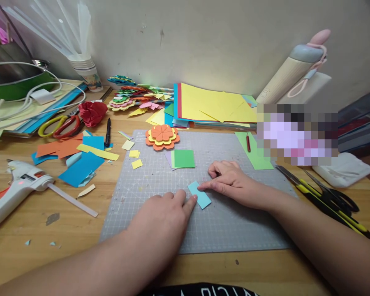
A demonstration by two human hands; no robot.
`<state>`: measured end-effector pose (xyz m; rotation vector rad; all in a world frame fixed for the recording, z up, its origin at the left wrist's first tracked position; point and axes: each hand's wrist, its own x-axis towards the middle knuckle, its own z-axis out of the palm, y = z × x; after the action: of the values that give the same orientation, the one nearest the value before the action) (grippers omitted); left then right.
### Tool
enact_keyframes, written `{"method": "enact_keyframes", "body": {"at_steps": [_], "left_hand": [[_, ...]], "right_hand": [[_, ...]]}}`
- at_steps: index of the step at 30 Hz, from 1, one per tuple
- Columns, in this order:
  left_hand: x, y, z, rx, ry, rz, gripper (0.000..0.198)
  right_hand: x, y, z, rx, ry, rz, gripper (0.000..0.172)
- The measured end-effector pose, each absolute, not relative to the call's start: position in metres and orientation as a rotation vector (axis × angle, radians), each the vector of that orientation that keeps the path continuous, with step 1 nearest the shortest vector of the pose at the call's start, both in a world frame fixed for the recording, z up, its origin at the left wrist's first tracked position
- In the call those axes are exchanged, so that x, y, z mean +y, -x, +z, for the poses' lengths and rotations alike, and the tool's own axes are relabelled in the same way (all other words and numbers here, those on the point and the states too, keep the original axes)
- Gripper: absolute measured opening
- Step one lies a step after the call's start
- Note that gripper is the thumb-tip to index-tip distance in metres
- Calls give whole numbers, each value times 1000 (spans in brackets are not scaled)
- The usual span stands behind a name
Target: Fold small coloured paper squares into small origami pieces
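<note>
A small folded rectangle of light blue paper (202, 200) lies slanted on the grey cutting mat (240, 230). My left hand (162, 218) rests at its left side, fingers curled down and the thumb tip pressing on the paper's edge. From the other side my right hand (231, 181) holds it down with the index fingertip and thumb close together, the other fingers bent in. Just beyond the hands are a green paper square (184, 158) on top of paler sheets and a layered orange and yellow paper flower (162, 137).
A white glue gun (27, 183) and blue and orange paper scraps (80, 168) lie left. Red-handled scissors (68, 126) sit behind them. Coloured sheets (216, 102) are stacked by the wall. Right are a yellow-black cutter (323, 201), black scissors (339, 197) and a red pencil (248, 143).
</note>
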<state>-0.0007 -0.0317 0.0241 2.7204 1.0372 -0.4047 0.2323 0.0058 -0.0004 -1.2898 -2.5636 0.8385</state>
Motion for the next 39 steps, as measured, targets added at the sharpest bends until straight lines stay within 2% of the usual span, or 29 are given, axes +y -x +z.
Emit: {"method": "enact_keyframes", "body": {"at_steps": [9, 12, 17, 22, 39], "left_hand": [[-32, 2, 22, 1053, -2709, -378, 49], [-32, 2, 21, 1042, -2727, -336, 47], [-33, 3, 21, 1056, -2745, -320, 46], [-33, 2, 22, 1053, -2738, -325, 46], [-37, 1, 25, 1085, -2743, -314, 49]], "right_hand": [[0, -221, -13, -2369, 1438, 640, 36], [-7, -224, -9, -2177, 1287, 609, 39], [-22, -223, 2, -2373, 1112, 372, 33], [-32, -212, 1, -2530, 1115, 370, 40], [-76, -218, 1, -2523, 1192, 375, 37]]}}
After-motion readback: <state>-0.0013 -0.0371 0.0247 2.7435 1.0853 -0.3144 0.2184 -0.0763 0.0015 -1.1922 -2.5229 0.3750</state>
